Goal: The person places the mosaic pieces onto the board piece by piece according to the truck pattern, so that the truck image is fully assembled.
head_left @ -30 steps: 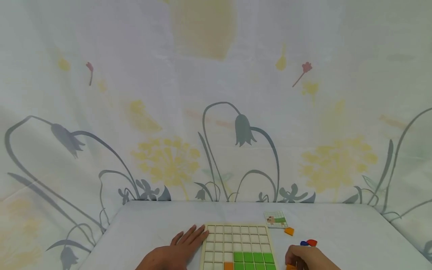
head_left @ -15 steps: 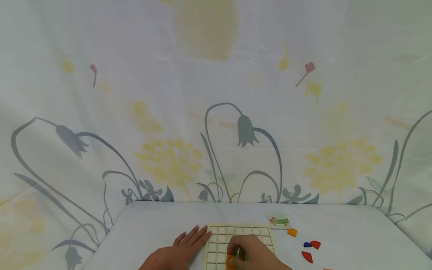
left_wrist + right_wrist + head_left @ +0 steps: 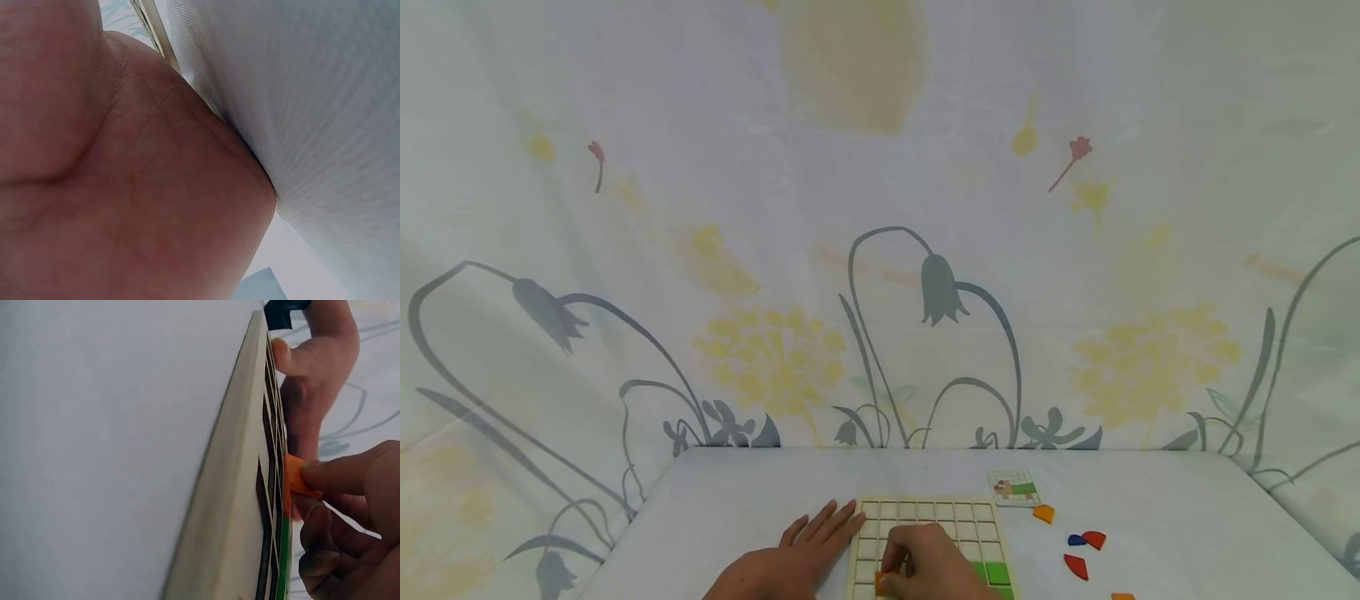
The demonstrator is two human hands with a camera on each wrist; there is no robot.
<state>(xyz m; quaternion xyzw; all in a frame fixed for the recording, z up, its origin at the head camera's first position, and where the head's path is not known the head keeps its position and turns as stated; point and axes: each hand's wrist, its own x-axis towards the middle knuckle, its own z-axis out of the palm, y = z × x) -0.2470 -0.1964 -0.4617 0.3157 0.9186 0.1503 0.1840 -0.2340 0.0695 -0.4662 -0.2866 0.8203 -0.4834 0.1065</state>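
Observation:
A cream grid board (image 3: 936, 502) lies on the white table, with green tiles (image 3: 997, 573) set in its lower right cells. Over its lower left part, my right hand (image 3: 928, 565) pinches an orange tile (image 3: 301, 476) between thumb and fingers. In the right wrist view the tile stands tilted against the board, beside another orange tile (image 3: 287, 499) lying in the grid. My left hand (image 3: 790, 557) rests on the table with fingers stretched out, fingertips at the board's left edge. The left wrist view shows mostly its palm (image 3: 137, 175) against white cloth.
A small picture card (image 3: 1014, 487) lies beyond the board's right corner, near an orange piece (image 3: 1043, 514). Farther right are a blue piece (image 3: 1076, 540), two red pieces, one being the nearer red piece (image 3: 1076, 567), and an orange piece (image 3: 1123, 596) at the frame's bottom.
My right hand has come from the loose pieces at the right, carrying the orange tile onto the board, then shifted slightly left over the grid. My left hand has stayed put.

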